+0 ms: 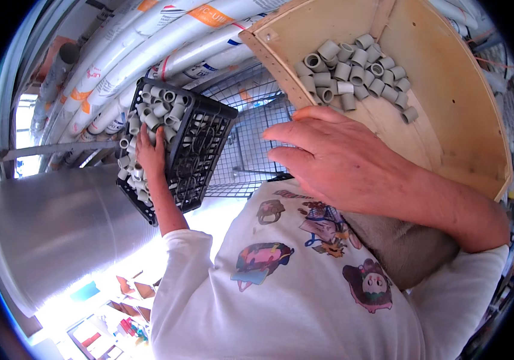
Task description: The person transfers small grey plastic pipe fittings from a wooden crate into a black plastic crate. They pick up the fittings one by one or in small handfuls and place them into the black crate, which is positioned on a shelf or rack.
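My left hand reaches into a black plastic crate on the left. Its fingers are spread and rest on short grey pipe couplings that fill the crate. The crate looks tilted in this view. In front of my chest is my right hand, its fingers bent and apart with nothing seen between them. It is close to the near left rim of a wooden box. More grey couplings lie heaped in that box, against its far left part.
A wire mesh cart stands between the crate and the box. Long white plastic pipes are stacked behind. A large roll of translucent film is at the left, beside a grey metal bar.
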A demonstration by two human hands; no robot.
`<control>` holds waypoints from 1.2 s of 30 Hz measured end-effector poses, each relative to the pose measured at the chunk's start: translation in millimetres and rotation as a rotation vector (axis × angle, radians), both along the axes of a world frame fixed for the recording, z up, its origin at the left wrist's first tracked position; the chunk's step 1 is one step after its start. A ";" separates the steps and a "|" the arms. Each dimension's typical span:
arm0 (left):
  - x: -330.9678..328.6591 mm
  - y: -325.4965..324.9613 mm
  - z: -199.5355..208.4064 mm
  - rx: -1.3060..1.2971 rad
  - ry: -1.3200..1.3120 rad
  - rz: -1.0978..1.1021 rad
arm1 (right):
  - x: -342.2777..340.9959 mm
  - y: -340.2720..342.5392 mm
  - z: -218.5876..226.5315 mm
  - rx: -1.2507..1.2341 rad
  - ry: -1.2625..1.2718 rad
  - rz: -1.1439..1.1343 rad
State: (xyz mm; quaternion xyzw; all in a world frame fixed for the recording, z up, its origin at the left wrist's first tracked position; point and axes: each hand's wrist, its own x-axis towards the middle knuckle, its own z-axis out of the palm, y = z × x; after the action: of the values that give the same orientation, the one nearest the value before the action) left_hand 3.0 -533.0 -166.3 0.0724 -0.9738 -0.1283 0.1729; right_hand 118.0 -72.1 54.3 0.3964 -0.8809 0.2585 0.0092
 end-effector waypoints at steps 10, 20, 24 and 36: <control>9.2 28.5 16.0 -0.092 -0.112 0.085 | -2.1 -2.7 -0.9 -0.007 0.035 -0.005; -16.0 37.7 9.6 -0.179 0.000 -0.088 | -0.2 -6.8 -3.1 -0.039 0.047 -0.039; -24.7 38.4 8.1 -0.062 0.045 -0.194 | -0.8 -5.5 -0.8 -0.013 0.044 -0.018; -39.2 21.1 33.2 -0.099 0.331 -0.009 | -2.0 -7.0 -0.8 0.001 0.042 -0.015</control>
State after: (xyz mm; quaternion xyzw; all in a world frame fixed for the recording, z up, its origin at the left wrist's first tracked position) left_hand -36.2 -511.9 -133.1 0.0372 -0.9375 -0.0912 0.3339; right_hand 116.0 -79.1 53.4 0.3953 -0.8835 0.2495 0.0291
